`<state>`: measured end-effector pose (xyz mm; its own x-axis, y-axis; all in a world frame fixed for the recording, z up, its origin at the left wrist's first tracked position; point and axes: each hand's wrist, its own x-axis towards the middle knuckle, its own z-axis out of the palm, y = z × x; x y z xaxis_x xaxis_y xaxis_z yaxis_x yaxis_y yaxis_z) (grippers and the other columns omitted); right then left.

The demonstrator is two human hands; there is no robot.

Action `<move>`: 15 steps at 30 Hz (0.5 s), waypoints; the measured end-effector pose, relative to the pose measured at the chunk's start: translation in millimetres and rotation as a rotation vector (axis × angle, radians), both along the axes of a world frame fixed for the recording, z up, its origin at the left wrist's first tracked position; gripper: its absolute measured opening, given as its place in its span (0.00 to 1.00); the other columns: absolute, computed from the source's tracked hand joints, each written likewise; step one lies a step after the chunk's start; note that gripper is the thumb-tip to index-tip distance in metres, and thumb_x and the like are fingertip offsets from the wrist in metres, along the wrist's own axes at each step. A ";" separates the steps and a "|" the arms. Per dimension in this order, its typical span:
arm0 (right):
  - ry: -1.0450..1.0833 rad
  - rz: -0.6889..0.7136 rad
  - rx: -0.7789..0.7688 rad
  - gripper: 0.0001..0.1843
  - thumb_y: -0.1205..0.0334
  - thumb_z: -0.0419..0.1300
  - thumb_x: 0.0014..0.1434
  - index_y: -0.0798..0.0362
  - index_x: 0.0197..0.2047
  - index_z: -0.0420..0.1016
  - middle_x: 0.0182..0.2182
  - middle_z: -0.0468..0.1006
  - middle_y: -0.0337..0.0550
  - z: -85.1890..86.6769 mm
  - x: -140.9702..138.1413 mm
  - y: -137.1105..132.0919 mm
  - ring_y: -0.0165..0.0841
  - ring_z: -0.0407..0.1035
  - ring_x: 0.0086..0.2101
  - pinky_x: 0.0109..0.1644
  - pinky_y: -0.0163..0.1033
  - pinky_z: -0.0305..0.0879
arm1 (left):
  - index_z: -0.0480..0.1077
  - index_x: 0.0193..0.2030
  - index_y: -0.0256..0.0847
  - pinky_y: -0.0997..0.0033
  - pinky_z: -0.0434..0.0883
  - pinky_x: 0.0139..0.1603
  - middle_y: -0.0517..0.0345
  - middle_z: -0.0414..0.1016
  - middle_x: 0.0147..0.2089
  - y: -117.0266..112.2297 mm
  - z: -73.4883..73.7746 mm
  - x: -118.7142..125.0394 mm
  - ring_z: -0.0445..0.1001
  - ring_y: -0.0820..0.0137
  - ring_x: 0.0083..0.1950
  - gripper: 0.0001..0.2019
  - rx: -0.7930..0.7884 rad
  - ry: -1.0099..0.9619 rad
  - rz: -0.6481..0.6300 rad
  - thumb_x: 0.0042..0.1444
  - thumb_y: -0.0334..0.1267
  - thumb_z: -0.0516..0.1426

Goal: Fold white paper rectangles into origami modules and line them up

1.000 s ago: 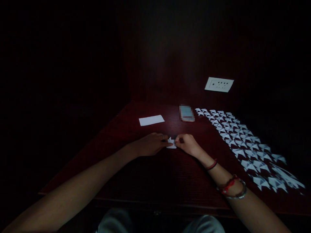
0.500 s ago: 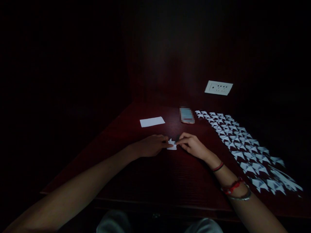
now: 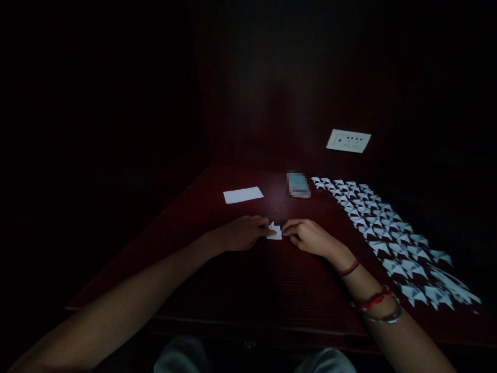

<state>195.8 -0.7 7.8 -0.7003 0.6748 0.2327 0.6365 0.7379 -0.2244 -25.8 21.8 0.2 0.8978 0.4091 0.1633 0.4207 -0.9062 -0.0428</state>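
Observation:
A small piece of folded white paper (image 3: 276, 234) lies on the dark red table, one pointed flap standing up at its upper left. The fingers of my left hand (image 3: 244, 233), with a ring on one, are closed on its left side, the thumb over the paper. My right hand (image 3: 306, 235) has thumb and forefinger pinched together at the paper's right edge. How much of the paper is between those fingertips is hard to make out in the dim light.
A blank white paper strip (image 3: 243, 195) lies beyond my left hand. A phone-like object (image 3: 298, 185), blurred out, lies farther back. Rows of folded white paper figures (image 3: 382, 220) cover the right side, beside loose paper strips (image 3: 454, 282). A socket plate (image 3: 348, 141) is on the back wall.
My right hand's thumb and forefinger have closed together at the paper's right edge, the forefinger drawing back from over it. My left hand and the paper stay in place.

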 end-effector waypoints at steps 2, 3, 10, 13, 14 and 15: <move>0.000 -0.023 0.010 0.16 0.74 0.49 0.48 0.53 0.37 0.73 0.38 0.71 0.41 0.2 5.0 2.4 0.30 0.66 0.38 0.45 0.36 0.60 | 0.55 0.54 0.47 0.70 0.58 0.45 0.56 0.59 0.48 -0.7 0.4 -0.9 0.60 0.70 0.45 0.23 0.000 -0.002 0.006 0.51 0.25 0.47; 0.008 -0.043 0.021 0.16 0.74 0.49 0.48 0.54 0.37 0.73 0.38 0.71 0.42 0.7 7.4 3.6 0.30 0.66 0.38 0.45 0.36 0.60 | 0.55 0.54 0.48 0.70 0.58 0.44 0.56 0.59 0.48 -1.3 0.8 -1.2 0.60 0.70 0.45 0.23 0.001 -0.002 0.007 0.51 0.25 0.47; 0.084 -0.027 0.037 0.15 0.70 0.50 0.51 0.52 0.40 0.71 0.37 0.70 0.42 5.7 3.8 0.6 0.29 0.65 0.37 0.43 0.36 0.60 | 0.56 0.53 0.44 0.67 0.59 0.45 0.53 0.61 0.46 -6.5 0.1 3.8 0.61 0.67 0.46 0.20 0.034 -0.046 0.057 0.53 0.28 0.47; 0.087 -0.011 -0.001 0.12 0.67 0.51 0.52 0.52 0.40 0.71 0.35 0.70 0.42 1.3 -5.0 -1.6 0.30 0.65 0.36 0.42 0.35 0.60 | 0.56 0.53 0.43 0.62 0.55 0.49 0.51 0.56 0.53 -5.9 -4.1 5.4 0.54 0.63 0.54 0.19 0.075 -0.099 0.049 0.54 0.28 0.47; 0.093 -0.026 -0.010 0.11 0.65 0.52 0.52 0.52 0.40 0.71 0.35 0.70 0.43 -0.9 -7.1 -1.5 0.30 0.65 0.36 0.41 0.35 0.60 | 0.56 0.53 0.42 0.61 0.54 0.51 0.51 0.55 0.54 -5.5 -5.1 5.4 0.52 0.63 0.55 0.19 0.075 -0.103 0.030 0.54 0.28 0.47; 0.101 -0.046 -0.017 0.11 0.64 0.53 0.52 0.53 0.39 0.71 0.35 0.70 0.43 -3.2 -8.7 -1.1 0.30 0.65 0.36 0.41 0.35 0.60 | 0.55 0.53 0.41 0.61 0.53 0.52 0.51 0.55 0.55 -5.2 -5.6 5.3 0.51 0.63 0.56 0.18 0.067 -0.101 0.006 0.55 0.28 0.46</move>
